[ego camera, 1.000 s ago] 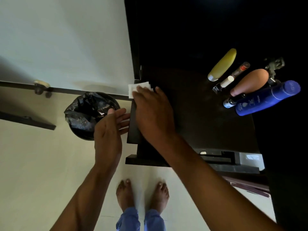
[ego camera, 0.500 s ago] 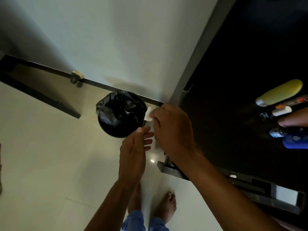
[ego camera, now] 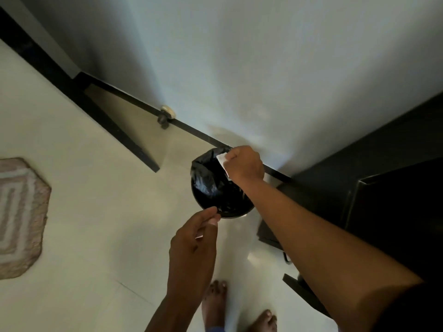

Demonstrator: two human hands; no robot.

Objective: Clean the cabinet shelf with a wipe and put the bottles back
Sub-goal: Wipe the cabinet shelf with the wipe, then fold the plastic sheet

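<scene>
My right hand (ego camera: 244,165) is closed around a white wipe (ego camera: 221,159), holding it over the far side of a round bin lined with a black bag (ego camera: 211,185). My left hand (ego camera: 194,243) hovers just in front of the bin's near rim with fingers curled loosely; a small pale patch shows by its fingers, and I cannot tell what it is. The dark cabinet (ego camera: 393,188) fills the right side. Its shelf and the bottles are out of view.
A white wall with a black skirting strip (ego camera: 191,131) runs behind the bin, with a door stopper (ego camera: 165,115) on it. A woven mat (ego camera: 20,216) lies on the pale tiled floor at the left. My bare feet (ego camera: 215,305) stand below.
My view swung left and down, away from the cabinet shelf and bottles. My right hand carried the wipe off the shelf edge to above the bin. My left hand dropped lower.
</scene>
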